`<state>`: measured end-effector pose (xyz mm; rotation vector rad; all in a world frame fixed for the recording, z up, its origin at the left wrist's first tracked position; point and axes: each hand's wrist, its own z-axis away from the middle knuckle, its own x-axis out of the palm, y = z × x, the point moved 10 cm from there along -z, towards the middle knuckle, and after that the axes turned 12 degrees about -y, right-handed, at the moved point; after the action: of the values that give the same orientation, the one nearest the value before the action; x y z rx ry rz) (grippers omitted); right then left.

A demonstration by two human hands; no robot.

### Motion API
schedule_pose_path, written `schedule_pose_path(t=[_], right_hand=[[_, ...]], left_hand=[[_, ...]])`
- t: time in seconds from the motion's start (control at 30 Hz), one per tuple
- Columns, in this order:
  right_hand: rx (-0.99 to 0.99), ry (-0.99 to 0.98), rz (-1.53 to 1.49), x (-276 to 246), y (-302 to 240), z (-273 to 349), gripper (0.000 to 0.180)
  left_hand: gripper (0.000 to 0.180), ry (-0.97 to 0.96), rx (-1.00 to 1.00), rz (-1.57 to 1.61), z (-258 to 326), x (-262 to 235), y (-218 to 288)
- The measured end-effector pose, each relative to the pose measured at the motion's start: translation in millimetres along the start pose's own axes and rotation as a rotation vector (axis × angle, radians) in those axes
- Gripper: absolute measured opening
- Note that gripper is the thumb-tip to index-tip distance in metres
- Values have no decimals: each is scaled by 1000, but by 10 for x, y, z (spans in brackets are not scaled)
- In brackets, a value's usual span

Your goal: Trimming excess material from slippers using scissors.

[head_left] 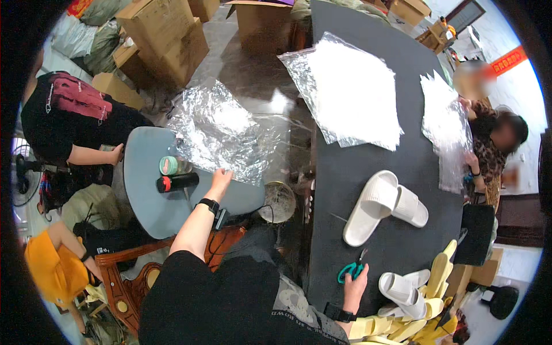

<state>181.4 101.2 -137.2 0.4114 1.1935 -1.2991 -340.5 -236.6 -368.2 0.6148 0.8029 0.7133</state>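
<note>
My left hand (219,182) reaches out to the left and pinches the near edge of a crinkled clear plastic bag (215,129). The bag spreads over the far side of a grey-blue round-edged table (146,201). On the dark table to the right, my right hand (355,286) grips scissors (351,271) by their teal handles, blades pointing away from me. Beyond the scissors lies a pair of white slide sandals (371,207), one partly over the other. More white slides (402,292) and a heap of yellow slides (440,267) are at the near right.
A stack of clear plastic bags (353,92) lies on the dark table (339,172). Across it, a person (500,132) handles more bags (445,132). Another person (75,115) bends at the left. A black bottle (179,181) and green-lidded jar (168,165) stand on the small table.
</note>
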Motion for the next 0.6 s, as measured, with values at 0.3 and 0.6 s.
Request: schedule_pose_path(t=[0.3, 0.6], right_hand=[[-113, -32, -347, 60, -1153, -372, 24], [-95, -283, -405, 670, -1887, -685, 18]], left_hand=[[87, 312, -285, -54, -846, -395, -148], [68, 222, -487, -277, -1438, -419, -346]])
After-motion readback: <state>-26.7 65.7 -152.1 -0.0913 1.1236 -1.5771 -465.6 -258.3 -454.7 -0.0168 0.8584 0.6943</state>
